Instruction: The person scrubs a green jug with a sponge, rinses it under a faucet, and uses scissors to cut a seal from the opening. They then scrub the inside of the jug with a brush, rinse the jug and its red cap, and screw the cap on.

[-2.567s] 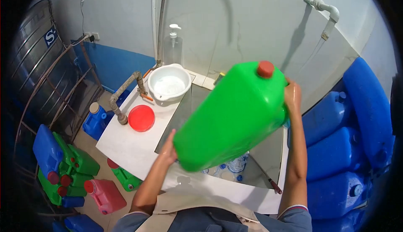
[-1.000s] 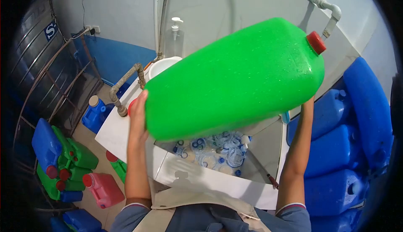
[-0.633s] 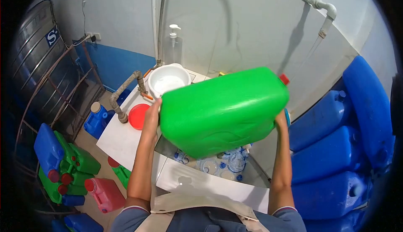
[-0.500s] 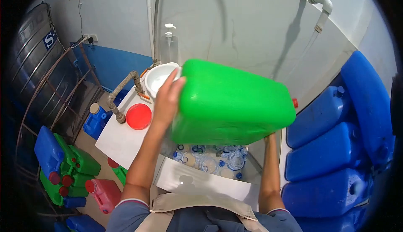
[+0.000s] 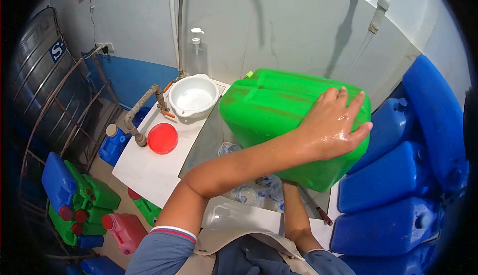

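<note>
A big green jerrycan [image 5: 294,96] lies tilted over the sink, a brownish smear along its upper face. My left hand [image 5: 336,120] reaches across my body and lies wet on the can's right end, fingers and thumb spread. Under the can, my right hand [image 5: 290,185] touches its lower side. Only the wrist and part of that hand show; its fingers are hidden. Below are several clear plastic bottles [image 5: 246,194] in the sink [image 5: 201,148], partly covered by my arm and the can.
A white basin [image 5: 194,96], a red lid [image 5: 163,138] and a pump bottle [image 5: 197,51] stand on the left. Blue jerrycans [image 5: 383,175] line the right side. A pipe [image 5: 379,13] above lets down a thin stream. A dark-red-handled tool [image 5: 323,216] leans at the sink's front.
The green jerrycan has been turned, showing another face, and its red cap is out of sight. My left hand has moved from its left end across to its right end.
</note>
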Tool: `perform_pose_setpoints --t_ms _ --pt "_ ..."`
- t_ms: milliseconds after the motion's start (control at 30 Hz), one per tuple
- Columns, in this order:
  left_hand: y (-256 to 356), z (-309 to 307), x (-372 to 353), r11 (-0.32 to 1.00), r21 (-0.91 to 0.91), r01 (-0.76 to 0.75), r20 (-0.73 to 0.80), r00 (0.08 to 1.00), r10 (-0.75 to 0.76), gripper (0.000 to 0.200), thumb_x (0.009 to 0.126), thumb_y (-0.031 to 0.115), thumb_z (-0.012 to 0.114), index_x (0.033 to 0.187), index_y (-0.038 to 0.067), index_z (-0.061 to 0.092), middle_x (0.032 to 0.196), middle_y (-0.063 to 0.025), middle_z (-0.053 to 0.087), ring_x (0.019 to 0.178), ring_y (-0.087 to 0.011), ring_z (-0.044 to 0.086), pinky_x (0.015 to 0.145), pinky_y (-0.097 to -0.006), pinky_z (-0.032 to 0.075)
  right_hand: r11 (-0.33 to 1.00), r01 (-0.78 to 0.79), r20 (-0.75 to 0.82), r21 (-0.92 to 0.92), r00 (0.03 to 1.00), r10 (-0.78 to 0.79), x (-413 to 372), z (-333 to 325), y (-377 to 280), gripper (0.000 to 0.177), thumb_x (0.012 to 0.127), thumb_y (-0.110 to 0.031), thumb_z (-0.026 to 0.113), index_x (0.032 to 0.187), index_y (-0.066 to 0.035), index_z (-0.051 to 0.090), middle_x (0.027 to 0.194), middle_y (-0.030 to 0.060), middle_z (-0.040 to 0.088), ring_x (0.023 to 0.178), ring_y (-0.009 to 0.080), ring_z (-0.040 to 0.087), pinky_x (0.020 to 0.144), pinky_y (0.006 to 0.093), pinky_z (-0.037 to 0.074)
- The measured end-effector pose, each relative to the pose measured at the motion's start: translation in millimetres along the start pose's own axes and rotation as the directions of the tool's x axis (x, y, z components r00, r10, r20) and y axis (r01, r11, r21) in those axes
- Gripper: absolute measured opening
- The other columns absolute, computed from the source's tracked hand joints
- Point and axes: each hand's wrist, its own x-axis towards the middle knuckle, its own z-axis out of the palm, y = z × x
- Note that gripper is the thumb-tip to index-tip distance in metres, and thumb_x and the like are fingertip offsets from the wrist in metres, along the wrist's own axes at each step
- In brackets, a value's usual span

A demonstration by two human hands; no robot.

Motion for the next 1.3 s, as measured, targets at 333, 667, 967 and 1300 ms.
perform_pose_setpoints --t_ms 333,667,967,1300 --pt "-122 -88 -92 0.754 -0.237 0.613 -0.043 0.769 -0.638 0.058 0.093 0.043 0.037 0.128 -0.003 0.040 0.120 -0.0270 0.052 0.109 -0.0403 0.051 0.094 -0.0395 0.039 0.933 0.353 0.018 -0.062 0.936 -0.353 43 -105 -82 0.047 0.080 -0.027 0.062 0.117 0.001 0.053 0.107 0.0155 0.061 0.095 0.0250 0.059 0.079 0.0367 0.047" --pt "-112 64 -117 0.964 0.067 0.258 0.107 0.958 -0.264 0.043 0.083 0.021 0.057 0.120 -0.001 0.050 0.116 -0.0224 0.054 0.111 -0.0342 0.049 0.096 -0.0407 0.037 -0.141 0.128 0.184 -0.982 0.825 -0.534 -15 30 -117 0.060 0.071 -0.033 0.069 0.116 0.002 0.054 0.097 0.0158 0.062 0.091 0.0344 0.059 0.074 0.0438 0.046" --pt "-154 145 -121 0.901 0.423 -0.098 0.301 0.953 -0.037 0.036 0.076 0.025 0.063 0.103 0.003 0.055 0.079 -0.0063 0.052 0.076 -0.0224 0.053 0.070 -0.0374 0.041 -0.024 0.231 0.232 -0.973 0.963 -0.139 39 14 -186 0.028 0.076 -0.022 0.059 0.085 0.005 0.062 0.091 0.0247 0.060 0.082 0.0418 0.059 0.076 0.0451 0.048" --pt "-217 210 -96 0.869 0.475 -0.139 0.168 0.984 0.065 0.033 0.078 0.025 0.060 0.100 0.002 0.056 0.099 -0.0165 0.056 0.098 -0.0308 0.051 0.087 -0.0431 0.040 0.774 -0.160 0.290 -0.613 0.865 0.408 101 56 -208 0.017 0.086 -0.005 0.047 0.086 0.005 0.060 0.080 0.0103 0.061 0.073 0.0164 0.063 0.072 0.0272 0.055"
